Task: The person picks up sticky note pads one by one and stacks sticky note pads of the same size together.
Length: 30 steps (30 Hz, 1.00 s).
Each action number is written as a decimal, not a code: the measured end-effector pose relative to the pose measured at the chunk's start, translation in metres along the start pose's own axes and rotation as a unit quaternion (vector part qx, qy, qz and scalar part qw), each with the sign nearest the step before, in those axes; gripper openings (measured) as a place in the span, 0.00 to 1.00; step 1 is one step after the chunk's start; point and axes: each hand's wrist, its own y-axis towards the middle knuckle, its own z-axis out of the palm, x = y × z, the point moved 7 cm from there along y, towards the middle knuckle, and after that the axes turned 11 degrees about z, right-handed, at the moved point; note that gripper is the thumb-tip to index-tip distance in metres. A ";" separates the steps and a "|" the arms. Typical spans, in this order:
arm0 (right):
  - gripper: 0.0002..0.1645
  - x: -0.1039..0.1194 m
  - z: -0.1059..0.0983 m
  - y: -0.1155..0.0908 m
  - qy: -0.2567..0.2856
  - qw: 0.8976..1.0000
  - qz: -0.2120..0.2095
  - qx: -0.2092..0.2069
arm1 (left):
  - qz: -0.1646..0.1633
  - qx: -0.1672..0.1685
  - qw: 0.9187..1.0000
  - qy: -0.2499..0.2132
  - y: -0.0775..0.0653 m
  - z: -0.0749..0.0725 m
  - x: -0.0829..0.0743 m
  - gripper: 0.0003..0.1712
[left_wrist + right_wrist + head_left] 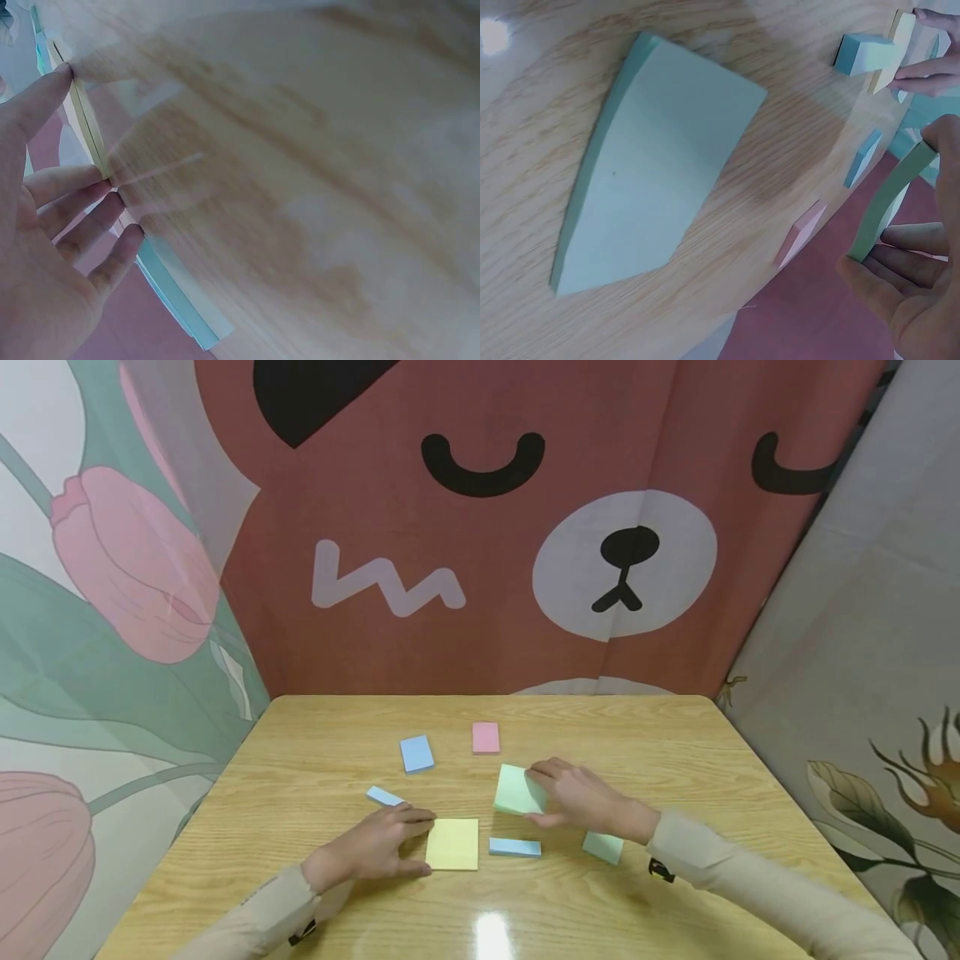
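A square yellow sticky note pad (452,844) lies flat on the table. My left hand (375,843) is at its left side, thumb and index fingertips touching the near and far corners, the fingers fairly straight. Beside that hand, a narrow blue sticky note pad (385,795) is partly hidden by the fingers. My right hand (581,795) holds a square green sticky note pad (519,789) by its edges, between thumb and fingers. In the right wrist view this green pad (889,199) is raised off the table and slightly bowed.
Another narrow blue pad (514,847) lies right of the yellow one. A smaller green pad (603,847) sits beneath the right forearm, partly covered. Farther back are a blue pad (417,754) and a pink pad (485,738). A printed curtain (480,652) hangs behind the table.
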 end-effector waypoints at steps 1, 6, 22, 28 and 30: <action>0.39 0.002 0.000 0.000 -0.001 1.000 -0.001 0.002 | 0.001 -0.001 1.000 0.000 0.000 0.000 0.000 0.40; 0.39 0.009 -0.001 0.001 0.002 1.000 -0.010 0.009 | 0.006 -0.003 1.000 0.002 0.001 -0.001 -0.001 0.40; 0.39 0.033 0.002 0.008 0.021 0.999 -0.037 0.030 | 0.012 -0.011 1.000 0.012 0.001 0.000 0.000 0.41; 0.38 0.043 0.002 0.011 0.028 0.998 -0.044 0.028 | 0.012 -0.010 1.000 0.017 0.001 0.001 0.000 0.41; 0.38 0.045 0.003 0.013 0.027 0.998 -0.043 0.028 | 0.013 -0.010 1.000 0.017 0.001 0.001 -0.001 0.41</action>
